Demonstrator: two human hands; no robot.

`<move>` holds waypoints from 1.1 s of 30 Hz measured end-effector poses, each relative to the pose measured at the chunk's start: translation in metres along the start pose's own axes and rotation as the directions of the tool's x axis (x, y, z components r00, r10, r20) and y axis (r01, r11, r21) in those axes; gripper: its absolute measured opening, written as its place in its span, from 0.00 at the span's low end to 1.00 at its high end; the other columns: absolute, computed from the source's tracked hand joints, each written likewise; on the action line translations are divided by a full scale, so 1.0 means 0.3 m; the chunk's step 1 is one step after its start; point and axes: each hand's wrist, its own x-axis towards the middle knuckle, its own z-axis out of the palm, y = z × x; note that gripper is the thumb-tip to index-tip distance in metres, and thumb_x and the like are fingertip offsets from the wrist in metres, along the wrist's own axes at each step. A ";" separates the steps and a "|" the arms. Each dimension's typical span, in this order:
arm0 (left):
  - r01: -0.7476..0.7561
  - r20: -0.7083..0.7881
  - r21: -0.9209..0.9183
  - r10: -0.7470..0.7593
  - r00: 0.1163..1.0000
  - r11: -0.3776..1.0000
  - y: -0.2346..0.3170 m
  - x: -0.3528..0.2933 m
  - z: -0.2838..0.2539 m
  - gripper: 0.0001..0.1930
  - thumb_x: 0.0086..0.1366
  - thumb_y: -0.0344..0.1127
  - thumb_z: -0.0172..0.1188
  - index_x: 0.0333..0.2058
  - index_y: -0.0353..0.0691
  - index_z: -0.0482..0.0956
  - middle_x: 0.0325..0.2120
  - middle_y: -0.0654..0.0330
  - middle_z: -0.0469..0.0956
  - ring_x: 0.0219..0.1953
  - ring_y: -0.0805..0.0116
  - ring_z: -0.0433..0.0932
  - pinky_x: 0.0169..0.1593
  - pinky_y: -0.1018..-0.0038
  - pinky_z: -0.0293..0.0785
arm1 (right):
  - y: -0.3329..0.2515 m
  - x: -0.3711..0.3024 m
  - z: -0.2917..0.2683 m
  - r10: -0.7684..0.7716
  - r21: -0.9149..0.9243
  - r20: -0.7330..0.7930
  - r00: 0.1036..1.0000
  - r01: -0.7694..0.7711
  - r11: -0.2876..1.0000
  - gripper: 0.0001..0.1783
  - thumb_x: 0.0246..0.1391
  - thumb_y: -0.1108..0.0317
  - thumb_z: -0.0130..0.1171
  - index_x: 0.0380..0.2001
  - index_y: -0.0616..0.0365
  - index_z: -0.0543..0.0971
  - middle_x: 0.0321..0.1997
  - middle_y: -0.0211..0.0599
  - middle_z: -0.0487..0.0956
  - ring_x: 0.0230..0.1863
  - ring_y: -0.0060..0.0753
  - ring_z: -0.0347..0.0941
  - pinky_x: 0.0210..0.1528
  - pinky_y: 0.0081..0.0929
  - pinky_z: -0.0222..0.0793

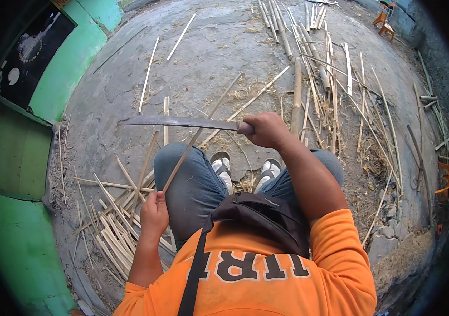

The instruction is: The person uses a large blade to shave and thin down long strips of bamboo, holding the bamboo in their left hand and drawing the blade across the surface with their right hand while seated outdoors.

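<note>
My right hand (267, 129) is closed round the wooden handle of a machete (182, 122), whose long, slightly curved blade points left. My left hand (154, 213) grips the lower end of a thin bamboo strip (184, 154), which slants up and away to the right over my left knee. The blade crosses this strip partway along; whether they touch I cannot tell. Beside my left hand, a heap of split bamboo strips (113, 234) lies on the ground.
Bamboo poles (296, 100) and loose strips lie across the concrete floor (224, 47), mostly ahead and right, among shavings. A green wall (13, 247) stands at left. Orange chairs (384, 23) are at the far right. A black bag (259, 218) rests at my waist.
</note>
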 end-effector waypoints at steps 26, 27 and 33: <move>0.017 0.031 -0.018 -0.016 0.999 1.000 -0.029 0.018 0.014 0.31 0.81 0.56 0.45 0.29 0.32 0.75 0.24 0.36 0.77 0.31 0.28 0.76 0.33 0.46 0.68 | -0.068 0.013 0.014 0.020 0.045 0.128 0.992 -0.026 0.999 0.09 0.56 0.55 0.67 0.36 0.45 0.85 0.33 0.46 0.85 0.38 0.61 0.81 0.41 0.55 0.75; 0.024 0.034 -0.017 -0.023 0.999 1.000 -0.036 0.017 0.014 0.31 0.81 0.56 0.45 0.29 0.32 0.75 0.24 0.36 0.77 0.31 0.28 0.76 0.33 0.46 0.68 | -0.058 0.026 0.037 0.001 0.016 0.161 0.987 -0.004 1.000 0.07 0.56 0.59 0.66 0.37 0.44 0.85 0.34 0.45 0.85 0.40 0.60 0.81 0.42 0.55 0.75; 0.029 0.072 0.012 -0.030 0.997 0.999 -0.043 0.033 0.010 0.33 0.81 0.59 0.44 0.30 0.31 0.76 0.25 0.36 0.77 0.32 0.27 0.76 0.34 0.47 0.69 | 0.037 0.048 0.069 0.210 0.108 0.073 0.975 -0.218 0.970 0.09 0.55 0.63 0.64 0.38 0.48 0.86 0.35 0.49 0.85 0.40 0.59 0.82 0.42 0.51 0.76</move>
